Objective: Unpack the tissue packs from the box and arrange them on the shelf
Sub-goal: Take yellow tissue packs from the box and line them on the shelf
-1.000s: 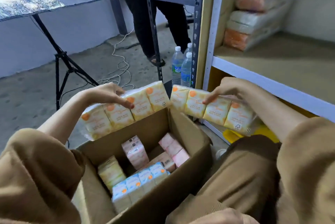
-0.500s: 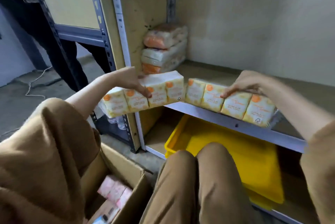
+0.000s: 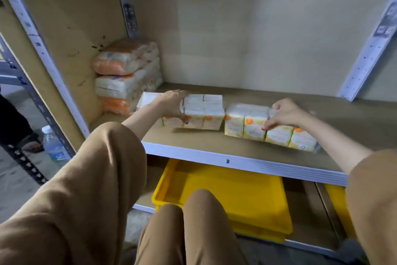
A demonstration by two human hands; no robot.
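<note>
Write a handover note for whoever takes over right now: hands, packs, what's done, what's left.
Left hand grips the left pack; right hand grips the right pack.
Both packs are side by side with a gap between them, on or barely above the shelf, near the corner stack.
Done: two packs brought to the shelf.
Left: let go and straighten them. The box is out of view, so what remains in it is unknown.

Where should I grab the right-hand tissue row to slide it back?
Grip the right-hand tissue row across its top near the middle, from the front and above, thumb on the printed face, as the right hand does. It is long and sits on the shelf, so an end grip may swing it.
</note>
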